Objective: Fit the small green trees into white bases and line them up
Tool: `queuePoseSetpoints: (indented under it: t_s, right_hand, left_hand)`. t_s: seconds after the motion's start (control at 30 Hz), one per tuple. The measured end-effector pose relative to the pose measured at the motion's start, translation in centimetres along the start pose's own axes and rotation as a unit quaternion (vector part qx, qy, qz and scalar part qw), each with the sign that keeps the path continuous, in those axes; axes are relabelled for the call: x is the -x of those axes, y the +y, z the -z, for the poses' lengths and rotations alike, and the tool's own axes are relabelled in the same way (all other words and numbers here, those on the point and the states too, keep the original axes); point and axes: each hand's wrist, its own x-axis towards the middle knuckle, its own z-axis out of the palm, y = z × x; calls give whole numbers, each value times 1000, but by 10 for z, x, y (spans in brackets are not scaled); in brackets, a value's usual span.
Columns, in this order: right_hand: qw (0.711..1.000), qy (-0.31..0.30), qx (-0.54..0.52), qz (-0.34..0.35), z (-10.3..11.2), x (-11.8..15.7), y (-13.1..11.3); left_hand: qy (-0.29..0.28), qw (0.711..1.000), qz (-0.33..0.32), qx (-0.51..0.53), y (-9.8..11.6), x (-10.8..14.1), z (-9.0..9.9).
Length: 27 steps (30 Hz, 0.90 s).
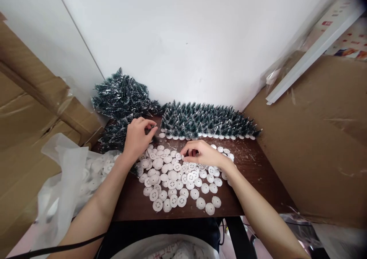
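Observation:
My left hand (pixel 141 133) is closed in a pinch beside the heap of loose miniature snow-tipped pine trees (pixel 122 94). A small dark green miniature tree (pixel 155 127) shows at its fingertips, mostly hidden and blurred. Over the spread of round white plastic bases (pixel 172 175), my right hand (pixel 197 152) pinches one white base (pixel 182 157) between thumb and fingers. The loose bases lie flat, overlapping, many with slots or a centre hole. Behind both hands, assembled trees (pixel 206 119) stand upright on white bases in tight rows against the wall.
A translucent plastic bag (pixel 65 178) with more white bases lies at the left. Cardboard boxes (pixel 315 136) flank the dark brown table (pixel 258 182) on both sides. A white container (pixel 166 247) sits below the front edge, near my lap.

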Motion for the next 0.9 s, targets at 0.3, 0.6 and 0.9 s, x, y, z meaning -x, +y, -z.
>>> queuePoseSetpoints:
  t_s: [0.3,0.6,0.9]
  right_hand:
    - [1000,4,-3,-8,-2,0,-1]
    - [1000,-1,5,-7,-2,0,-2]
    - [1000,2,12,-3,-3,-1,-1]
  left_hand:
    - [8,988,77,130,2,0,-2]
    - [-14,991,72,114,1,-1,-7]
    - [-12,988,99,119,-1,-1,-8]
